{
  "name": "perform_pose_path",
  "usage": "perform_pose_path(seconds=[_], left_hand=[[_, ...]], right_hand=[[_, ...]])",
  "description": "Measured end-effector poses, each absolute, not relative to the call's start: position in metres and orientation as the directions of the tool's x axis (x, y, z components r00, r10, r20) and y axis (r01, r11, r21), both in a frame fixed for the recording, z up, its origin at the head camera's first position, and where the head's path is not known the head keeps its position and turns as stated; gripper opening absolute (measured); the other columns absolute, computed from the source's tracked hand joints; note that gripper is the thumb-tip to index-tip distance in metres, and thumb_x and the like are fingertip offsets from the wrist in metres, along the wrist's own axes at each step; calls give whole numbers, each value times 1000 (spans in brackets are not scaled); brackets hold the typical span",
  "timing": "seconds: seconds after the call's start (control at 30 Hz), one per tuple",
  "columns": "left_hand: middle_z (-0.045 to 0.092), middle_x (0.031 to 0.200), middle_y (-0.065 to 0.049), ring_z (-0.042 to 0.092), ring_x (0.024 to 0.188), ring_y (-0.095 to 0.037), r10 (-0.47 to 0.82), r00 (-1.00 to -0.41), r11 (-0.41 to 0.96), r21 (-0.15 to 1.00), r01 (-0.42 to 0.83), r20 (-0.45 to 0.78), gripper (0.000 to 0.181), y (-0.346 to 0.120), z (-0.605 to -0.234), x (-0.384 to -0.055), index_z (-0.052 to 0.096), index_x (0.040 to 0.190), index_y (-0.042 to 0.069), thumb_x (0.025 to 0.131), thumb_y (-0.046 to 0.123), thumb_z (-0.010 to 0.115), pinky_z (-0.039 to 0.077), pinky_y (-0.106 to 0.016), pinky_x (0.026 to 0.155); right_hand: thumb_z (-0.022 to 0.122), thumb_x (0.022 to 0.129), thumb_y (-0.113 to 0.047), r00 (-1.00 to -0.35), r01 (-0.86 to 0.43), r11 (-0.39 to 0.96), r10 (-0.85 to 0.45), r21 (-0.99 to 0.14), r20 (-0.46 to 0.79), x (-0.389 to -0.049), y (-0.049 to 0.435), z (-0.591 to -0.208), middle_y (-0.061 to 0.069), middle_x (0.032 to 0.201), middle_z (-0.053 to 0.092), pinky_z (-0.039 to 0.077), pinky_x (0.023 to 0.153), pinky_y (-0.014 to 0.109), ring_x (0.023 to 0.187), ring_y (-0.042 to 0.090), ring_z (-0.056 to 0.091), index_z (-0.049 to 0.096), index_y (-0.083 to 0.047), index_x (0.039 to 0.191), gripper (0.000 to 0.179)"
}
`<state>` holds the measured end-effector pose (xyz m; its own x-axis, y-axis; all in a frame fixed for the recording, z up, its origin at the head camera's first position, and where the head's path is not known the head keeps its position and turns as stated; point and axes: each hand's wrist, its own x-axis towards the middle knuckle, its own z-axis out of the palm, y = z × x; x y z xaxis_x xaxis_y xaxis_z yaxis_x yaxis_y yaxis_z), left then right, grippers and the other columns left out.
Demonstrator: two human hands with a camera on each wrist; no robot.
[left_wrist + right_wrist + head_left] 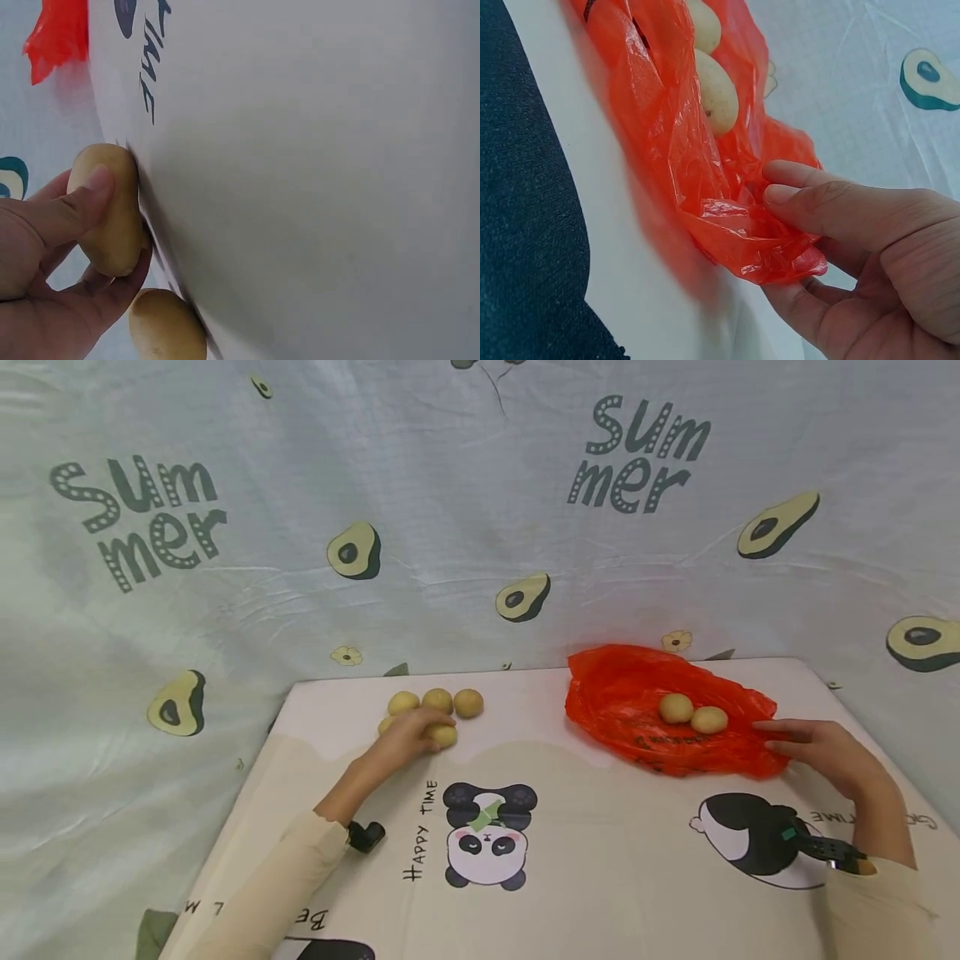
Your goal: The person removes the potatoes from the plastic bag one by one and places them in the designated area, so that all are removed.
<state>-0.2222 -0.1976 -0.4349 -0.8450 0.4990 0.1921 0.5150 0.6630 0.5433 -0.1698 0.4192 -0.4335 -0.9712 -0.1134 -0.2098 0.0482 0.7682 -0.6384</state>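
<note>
My left hand grips a potato between thumb and fingers, low over the left part of the table. Several other potatoes lie around that hand, one partly hidden behind it. Another potato shows just below the fingers in the left wrist view. On the right, a crumpled red plastic bag lies spread, with two potatoes resting on it. My right hand holds the near right end of the bag, thumb and fingers on either side of the thin plastic in the right wrist view.
A pale cloth with panda prints covers the table. Behind it hangs a light curtain with avocado prints and lettering. Dark blue fabric borders the table in the right wrist view.
</note>
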Motion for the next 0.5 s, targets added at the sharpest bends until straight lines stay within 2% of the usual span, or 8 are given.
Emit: perform_pose_path(seconds=[0.17, 0.23, 0.5], left_hand=[[70, 122, -17, 62, 119, -36, 502, -846, 664, 547, 510, 180, 40, -195, -432, -225, 71, 117, -2, 78, -6, 80, 50, -47, 102], [70, 121, -17, 63, 118, -35, 506, -843, 662, 546, 514, 181, 39, -195, -432, -225, 72, 116, -2, 78, -7, 80, 51, -46, 101], [71, 120, -14, 65, 116, -31, 515, -841, 678, 523, 517, 165, 39, -201, -433, -221, 71, 119, 0, 81, -4, 80, 52, -43, 99]], right_hand=[[55, 105, -26, -970, 47, 790, -111, -612, -218, -172, 422, -433, 42, 143, 42, 51, 92, 63, 124, 57, 38, 46, 8, 146, 54], [55, 105, -25, -968, 51, 795, -110, -604, -226, -173, 423, -434, 42, 143, 42, 52, 92, 61, 125, 57, 39, 45, 9, 146, 53], [54, 105, -22, -957, 72, 767, -127, -637, -262, -176, 420, -436, 45, 145, 36, 46, 96, 69, 126, 61, 33, 40, 11, 147, 55]])
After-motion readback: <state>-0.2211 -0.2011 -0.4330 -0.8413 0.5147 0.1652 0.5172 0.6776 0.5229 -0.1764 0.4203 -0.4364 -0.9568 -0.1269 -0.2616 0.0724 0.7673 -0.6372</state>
